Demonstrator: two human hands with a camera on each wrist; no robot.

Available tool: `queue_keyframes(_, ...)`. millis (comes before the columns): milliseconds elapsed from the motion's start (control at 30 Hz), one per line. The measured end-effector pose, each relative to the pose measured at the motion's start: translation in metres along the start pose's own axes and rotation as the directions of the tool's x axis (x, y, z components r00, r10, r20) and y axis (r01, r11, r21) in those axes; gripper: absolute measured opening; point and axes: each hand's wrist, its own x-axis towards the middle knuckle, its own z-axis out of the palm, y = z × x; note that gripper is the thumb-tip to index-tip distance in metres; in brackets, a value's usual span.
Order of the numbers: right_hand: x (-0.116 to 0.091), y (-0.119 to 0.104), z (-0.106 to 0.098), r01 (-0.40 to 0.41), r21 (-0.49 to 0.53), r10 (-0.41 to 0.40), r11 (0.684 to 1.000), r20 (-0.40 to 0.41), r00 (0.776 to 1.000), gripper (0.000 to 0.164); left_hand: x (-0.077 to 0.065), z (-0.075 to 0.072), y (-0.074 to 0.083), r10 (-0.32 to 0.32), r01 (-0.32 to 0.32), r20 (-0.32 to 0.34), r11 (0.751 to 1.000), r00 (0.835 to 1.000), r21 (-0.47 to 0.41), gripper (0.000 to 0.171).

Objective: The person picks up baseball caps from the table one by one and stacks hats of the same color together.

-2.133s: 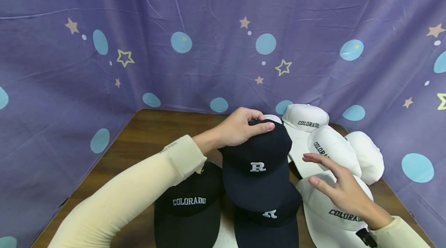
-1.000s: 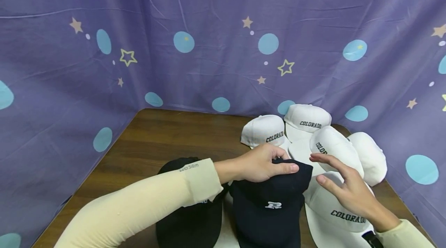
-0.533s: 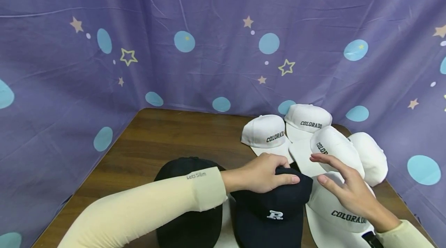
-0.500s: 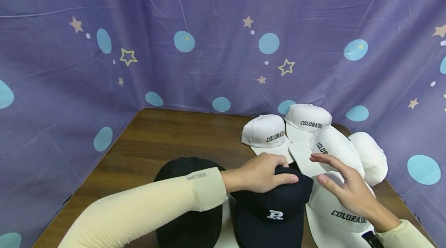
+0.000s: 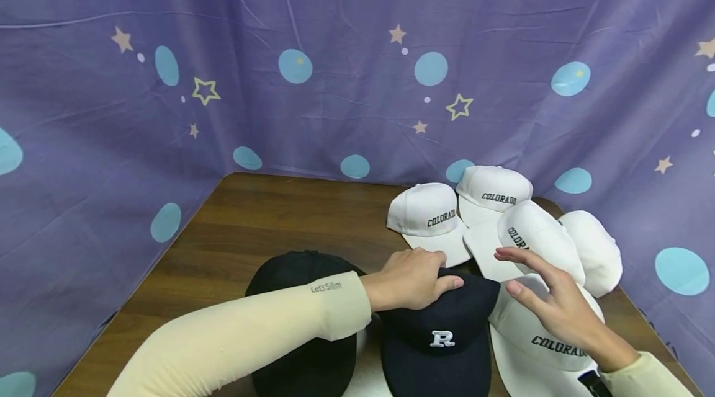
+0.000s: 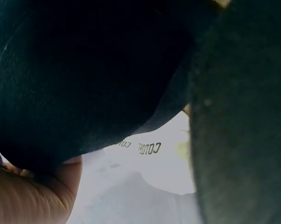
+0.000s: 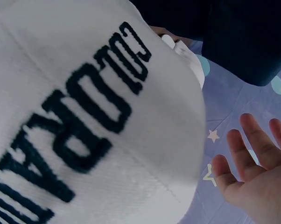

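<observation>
My left hand grips the back of a navy cap, its thumb on the crown and the other fingers mostly hidden behind. The cap's white R faces me, and its brim points toward me. The second navy cap seen earlier is hidden beneath it. In the left wrist view, thumb and fingers pinch the dark fabric at its lower edge. My right hand is held with spread fingers over a white cap lettered COLORADO, holding nothing. The right wrist view shows those fingers apart from this white cap.
A black cap lies left of the navy one, partly covered by my left sleeve. A white brim shows between them. Several white caps, one at the back, crowd the far right of the wooden table. A purple curtain hangs behind.
My left hand has lowered the navy cap toward me, onto the other navy cap. Its thumb has since slid slightly left along the crown. My right hand has stayed nearly still.
</observation>
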Motion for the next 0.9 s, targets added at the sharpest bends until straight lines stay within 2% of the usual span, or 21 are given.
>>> queue_keyframes(133, 0.000, 0.001, 0.000, -0.005, 0.007, 0.005, 1.000, -0.001, 1.000, 0.058, 0.004, 0.000, 0.005, 0.011, -0.011, 0.014, 0.999, 1.000, 0.030, 0.042)
queue_keyframes(300, 0.000, 0.000, 0.002, 0.012, 0.020, -0.011, 1.000, -0.012, 1.000, 0.057, 0.002, 0.006, 0.005, 0.053, -0.057, 0.090, 0.997, 0.995, 0.044, 0.046)
queue_keyframes(533, 0.000, -0.001, 0.002, 0.026, 0.006, -0.026, 1.000, -0.021, 0.999, 0.058, 0.000, 0.007, -0.002, 0.095, -0.096, 0.027, 0.994, 0.995, 0.056, 0.042)
queue_keyframes(767, 0.000, -0.001, 0.004, 0.016, 0.017, -0.016, 1.000, -0.011, 1.000, 0.058, 0.000, 0.008, -0.009, 0.090, -0.082, 0.110, 0.994, 0.990, -0.079, 0.041)
queue_keyframes(900, 0.000, -0.001, 0.004, 0.027, 0.020, -0.026, 0.999, -0.015, 1.000, 0.058, 0.000, 0.006, -0.014, 0.105, -0.096, 0.142, 0.993, 0.984, -0.070, 0.035)
